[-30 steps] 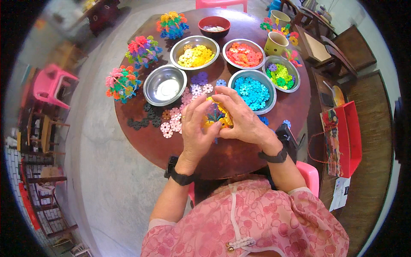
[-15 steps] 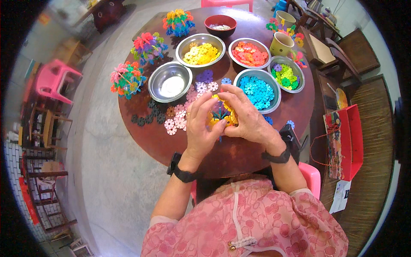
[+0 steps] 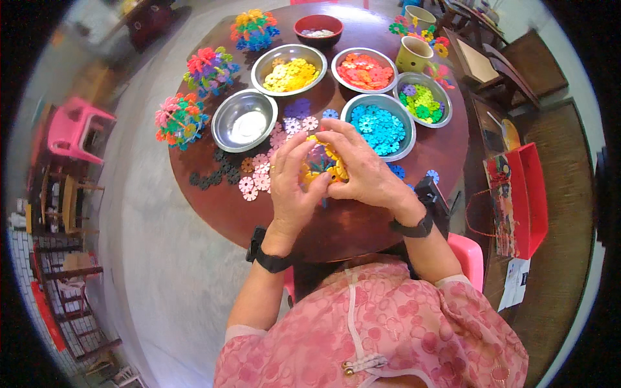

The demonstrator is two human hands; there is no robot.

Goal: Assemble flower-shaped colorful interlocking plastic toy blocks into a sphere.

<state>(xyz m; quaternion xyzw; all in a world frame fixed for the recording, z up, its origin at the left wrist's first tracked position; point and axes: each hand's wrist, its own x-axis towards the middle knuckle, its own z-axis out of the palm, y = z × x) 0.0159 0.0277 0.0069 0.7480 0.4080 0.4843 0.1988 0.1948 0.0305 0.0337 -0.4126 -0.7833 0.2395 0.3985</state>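
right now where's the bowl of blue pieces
In the head view the blue bowl sits right of centre on the round table, just beyond the right hand, between the green bowl and the empty steel bowl.

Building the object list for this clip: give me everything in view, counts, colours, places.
round brown wooden table: 1, centre
steel bowl of yellow pieces: 1, far middle
steel bowl of orange pieces: 1, far right of middle
steel bowl of green pieces: 1, right
steel bowl of blue pieces: 1, beside the right hand
steel bowl of white pieces: 1, left
dark red bowl: 1, far edge
yellow-green mug: 1, far right
finished multicolour balls: 3, left rim
loose pink flakes: several, left of the hands
red bag: 1, floor right
pink plastic chair: 1, floor left
yellow flake cluster: 1, between both hands
left hand: holds cluster
right hand: holds cluster
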